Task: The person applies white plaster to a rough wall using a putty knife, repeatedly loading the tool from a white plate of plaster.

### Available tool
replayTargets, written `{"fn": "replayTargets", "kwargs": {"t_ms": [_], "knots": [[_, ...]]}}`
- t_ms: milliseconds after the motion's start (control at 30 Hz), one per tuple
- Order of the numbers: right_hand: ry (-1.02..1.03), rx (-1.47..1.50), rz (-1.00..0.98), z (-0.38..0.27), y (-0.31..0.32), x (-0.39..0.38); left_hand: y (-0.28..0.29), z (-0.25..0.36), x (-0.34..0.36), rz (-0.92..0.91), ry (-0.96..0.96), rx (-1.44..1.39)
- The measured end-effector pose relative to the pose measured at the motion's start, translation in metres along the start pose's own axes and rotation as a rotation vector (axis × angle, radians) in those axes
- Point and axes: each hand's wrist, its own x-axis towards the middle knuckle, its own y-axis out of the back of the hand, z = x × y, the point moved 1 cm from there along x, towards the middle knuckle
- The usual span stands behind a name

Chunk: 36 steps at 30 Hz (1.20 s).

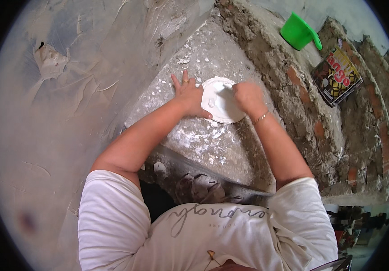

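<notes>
A round white dish-like piece (225, 120) rests on a rough, white-spattered ledge (194, 149). White material with a small lump (211, 102) shows inside its rim; whether it is wet or dry I cannot tell. My left hand (188, 96) lies against the left side of the round piece, fingers spread and the thumb near its lower left edge. Over the right side my right hand (250, 99) is closed in a fist-like grip. What it holds, if anything, is hidden by the fingers. A shadow falls across the white surface beside it.
Rough brick and mortar steps (312, 113) rise on the right. On them sit a green plastic dipper (296, 34) and a dark, colourful printed package (337, 76). A grey wall (63, 126) with peeling patches stands at left. The ledge's front edge (212, 174) is close to my body.
</notes>
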Motion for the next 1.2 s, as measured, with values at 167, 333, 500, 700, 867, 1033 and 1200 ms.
{"fn": "replayTargets", "kwargs": {"t_ms": [167,333,500,700,867,1033,1200], "knots": [[-0.013,0.156,-0.121,-0.045,0.037,-0.029,-0.006,-0.010,-0.005,0.019,0.019,-0.028],[-0.069,0.128,0.076,-0.012,0.030,0.011,-0.008,-0.005,0.000,0.051,0.015,-0.039],[0.027,0.362,0.019,-0.010,-0.017,0.030,-0.004,-0.002,0.001,0.028,0.007,-0.053],[0.105,0.363,-0.033,-0.036,0.010,0.012,-0.022,-0.016,-0.002,0.143,0.014,-0.140],[0.070,0.401,0.112,-0.025,-0.007,0.043,-0.019,-0.006,0.004,0.147,0.007,-0.137],[0.155,0.388,0.037,-0.049,-0.011,0.024,-0.027,-0.015,0.003,0.218,0.005,-0.205],[0.245,0.472,0.030,-0.054,0.002,-0.013,-0.027,-0.017,0.001,0.209,-0.004,-0.244]]}}
